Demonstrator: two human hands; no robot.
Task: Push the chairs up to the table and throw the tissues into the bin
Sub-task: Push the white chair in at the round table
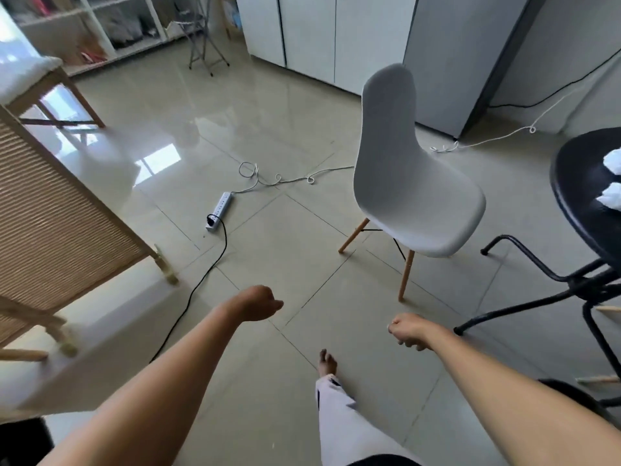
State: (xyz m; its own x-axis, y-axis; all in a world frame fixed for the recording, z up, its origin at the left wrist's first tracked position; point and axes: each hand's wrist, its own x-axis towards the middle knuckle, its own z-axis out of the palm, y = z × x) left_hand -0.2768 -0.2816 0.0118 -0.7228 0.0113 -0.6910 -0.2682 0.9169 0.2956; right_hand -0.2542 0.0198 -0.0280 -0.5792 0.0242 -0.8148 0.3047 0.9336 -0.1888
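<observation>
A white shell chair (pixel 403 176) with wooden legs stands on the tiled floor, a short way left of a round black table (pixel 571 183) at the right edge. Two crumpled white tissues (pixel 610 196) lie on that table. My left hand (pixel 258 302) hangs low in front of me with its fingers curled in and nothing in it. My right hand (pixel 408 331) is also curled shut and holds nothing, below the chair's front leg. Both hands are apart from the chair. No bin is in view.
A white power strip (pixel 220 210) with a black cable and a white cord lies on the floor ahead. A woven wooden screen (pixel 57 230) stands at the left. White cabinets (pixel 319 31) and a grey unit line the back. My bare foot (pixel 327 361) is on the tiles.
</observation>
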